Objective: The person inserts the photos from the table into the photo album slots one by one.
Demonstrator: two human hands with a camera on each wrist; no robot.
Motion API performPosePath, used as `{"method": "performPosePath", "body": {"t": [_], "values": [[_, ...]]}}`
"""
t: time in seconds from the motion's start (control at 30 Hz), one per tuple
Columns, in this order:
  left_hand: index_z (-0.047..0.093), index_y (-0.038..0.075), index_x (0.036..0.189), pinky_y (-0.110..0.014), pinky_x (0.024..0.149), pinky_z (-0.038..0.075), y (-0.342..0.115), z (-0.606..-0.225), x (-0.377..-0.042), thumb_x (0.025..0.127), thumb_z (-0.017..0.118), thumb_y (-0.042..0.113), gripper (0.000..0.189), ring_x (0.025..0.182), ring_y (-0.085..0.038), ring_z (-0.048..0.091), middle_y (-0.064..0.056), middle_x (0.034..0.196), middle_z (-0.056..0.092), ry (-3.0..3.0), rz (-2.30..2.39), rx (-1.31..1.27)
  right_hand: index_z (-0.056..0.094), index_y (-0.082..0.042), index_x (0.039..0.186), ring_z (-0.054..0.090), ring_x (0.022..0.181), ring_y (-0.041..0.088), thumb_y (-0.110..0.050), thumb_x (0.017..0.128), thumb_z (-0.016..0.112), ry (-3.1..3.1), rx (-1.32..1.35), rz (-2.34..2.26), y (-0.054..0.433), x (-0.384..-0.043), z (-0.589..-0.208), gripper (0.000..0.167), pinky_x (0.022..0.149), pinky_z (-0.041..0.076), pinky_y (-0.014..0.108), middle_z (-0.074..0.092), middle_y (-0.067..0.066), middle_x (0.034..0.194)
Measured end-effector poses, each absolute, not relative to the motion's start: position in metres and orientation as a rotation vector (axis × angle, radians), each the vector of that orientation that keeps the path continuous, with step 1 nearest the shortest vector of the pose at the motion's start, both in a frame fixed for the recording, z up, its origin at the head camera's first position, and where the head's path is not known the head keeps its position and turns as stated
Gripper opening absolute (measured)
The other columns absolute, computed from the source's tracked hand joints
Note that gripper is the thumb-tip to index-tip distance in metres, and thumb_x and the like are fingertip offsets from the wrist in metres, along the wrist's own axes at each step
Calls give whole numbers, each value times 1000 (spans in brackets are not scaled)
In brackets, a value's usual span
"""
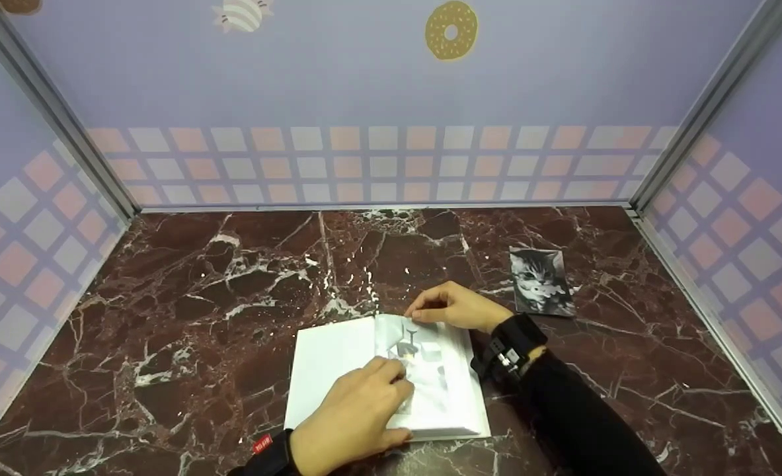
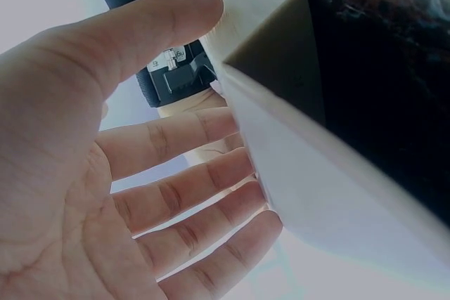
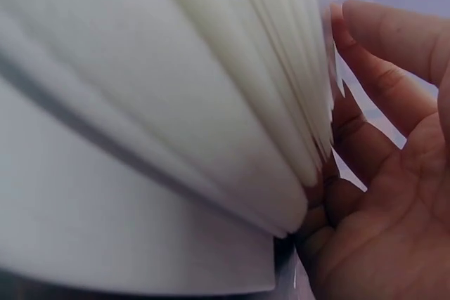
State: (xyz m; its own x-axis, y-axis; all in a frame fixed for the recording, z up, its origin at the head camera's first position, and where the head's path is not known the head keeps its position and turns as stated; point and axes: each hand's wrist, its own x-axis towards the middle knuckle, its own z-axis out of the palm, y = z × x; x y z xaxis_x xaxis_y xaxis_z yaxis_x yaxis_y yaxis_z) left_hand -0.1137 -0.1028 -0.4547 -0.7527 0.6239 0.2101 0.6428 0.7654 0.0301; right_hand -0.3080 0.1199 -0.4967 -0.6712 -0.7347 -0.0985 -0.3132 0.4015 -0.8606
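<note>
A thick book (image 1: 328,363) lies open, its left side plain white and its right side showing a page (image 1: 430,390) with a grey picture. My left hand (image 1: 354,410) rests across the middle of the book, fingertips on the picture page and thumb near the lower edge. In the left wrist view the fingers of that hand (image 2: 190,194) are nearly straight against the paper. At the top of the right side my right hand (image 1: 460,307) pinches the page's upper edge between thumb and forefinger. The right wrist view shows the page block (image 3: 232,68) fanned slightly beside that hand.
A black-and-white kitten picture card (image 1: 541,281) lies to the right, beyond my right wrist. The dark red marbled tabletop (image 1: 186,317) is bounded by a patterned back wall (image 1: 364,86) and two side walls.
</note>
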Motion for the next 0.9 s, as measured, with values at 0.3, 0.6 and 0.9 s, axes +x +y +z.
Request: {"method": "performPosePath", "body": {"t": [0.3,0.6,0.9], "values": [[74,18,94,-24,70,55,-103,-455,-114,74,96,48,42,95,-13,60,3,110,68,-2795,-180,-998,83,-18,114,71,98,14,-28,103,72,2195,-915,-1188,120,-306,-494,19,89,52,26,83,1,116],[73,18,92,-24,68,56,-103,-455,-115,73,96,46,41,96,-13,60,3,108,67,-2797,-192,-991,83,-16,117,74,107,16,-25,102,74,2166,-913,-1246,124,-305,-496,20,100,56,33,82,4,118],[73,17,93,-24,70,58,-103,-456,-114,73,97,45,41,99,-15,61,2,112,68,-2786,-214,-991,83,-13,117,74,109,14,-22,103,72,2147,-981,-1264,125,-306,-499,20,103,57,29,82,6,118]]}}
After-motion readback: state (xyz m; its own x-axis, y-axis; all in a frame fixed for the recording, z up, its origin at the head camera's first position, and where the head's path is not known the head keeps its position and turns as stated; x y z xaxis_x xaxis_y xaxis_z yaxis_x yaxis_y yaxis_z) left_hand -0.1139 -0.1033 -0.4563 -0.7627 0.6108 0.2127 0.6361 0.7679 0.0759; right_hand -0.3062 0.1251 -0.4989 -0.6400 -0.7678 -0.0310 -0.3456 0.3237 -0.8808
